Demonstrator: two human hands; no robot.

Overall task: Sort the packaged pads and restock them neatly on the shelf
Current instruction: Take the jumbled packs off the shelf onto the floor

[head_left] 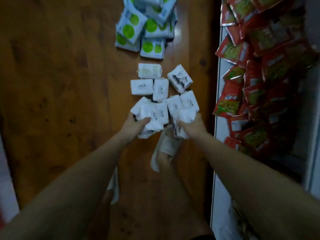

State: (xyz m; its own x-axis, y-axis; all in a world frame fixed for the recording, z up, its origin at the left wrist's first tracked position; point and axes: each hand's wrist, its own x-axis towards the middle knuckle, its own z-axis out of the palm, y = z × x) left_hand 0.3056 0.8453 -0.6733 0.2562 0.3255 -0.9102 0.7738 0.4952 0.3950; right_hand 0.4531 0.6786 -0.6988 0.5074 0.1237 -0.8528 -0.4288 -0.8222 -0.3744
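Note:
Several white pad packs [160, 87] with dark print lie in a loose cluster on the brown wooden floor [60, 84]. My left hand [133, 126] grips a bunch of these white packs [150, 116] at the cluster's near left. My right hand [192, 126] grips more white packs [183, 115] at the near right. Farther off, a pile of pale blue packs with green circles [145, 28] lies on the floor.
A white shelf unit [218, 135] runs along the right side, hung and filled with red snack sachets [256, 75]. My foot in a white sandal [164, 149] stands just below my hands. A white edge shows at the far left.

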